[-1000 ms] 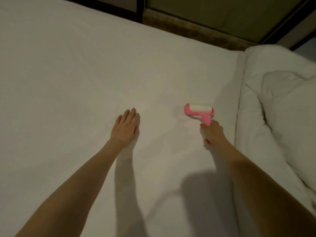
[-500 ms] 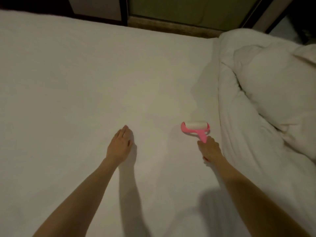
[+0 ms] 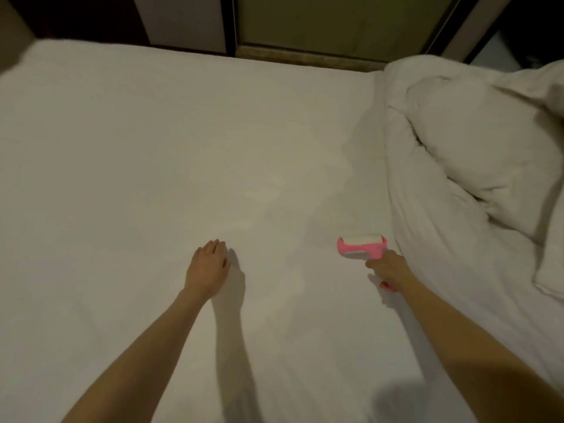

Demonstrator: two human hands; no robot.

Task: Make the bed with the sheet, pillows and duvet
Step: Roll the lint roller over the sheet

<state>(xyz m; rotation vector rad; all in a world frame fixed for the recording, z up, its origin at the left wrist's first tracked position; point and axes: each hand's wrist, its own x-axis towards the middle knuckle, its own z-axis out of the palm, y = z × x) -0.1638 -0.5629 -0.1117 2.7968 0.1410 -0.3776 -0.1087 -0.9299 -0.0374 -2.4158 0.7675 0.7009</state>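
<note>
On the sheet [image 3: 152, 163], 3 o'clock of my flat left hand [image 3: 207, 267], my right hand [image 3: 389, 268] grips the roller [image 3: 361, 245]: cleaning step. Next, likely, the duvet [image 3: 457, 148].

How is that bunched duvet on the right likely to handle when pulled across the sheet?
Probably floppy: the duvet lies in soft folds, so it should sag from any grip. Its puffy bulk suggests it is light for its size, yet awkward one-handed. It may slide easily, since the sheet looks smooth and flat.
</note>
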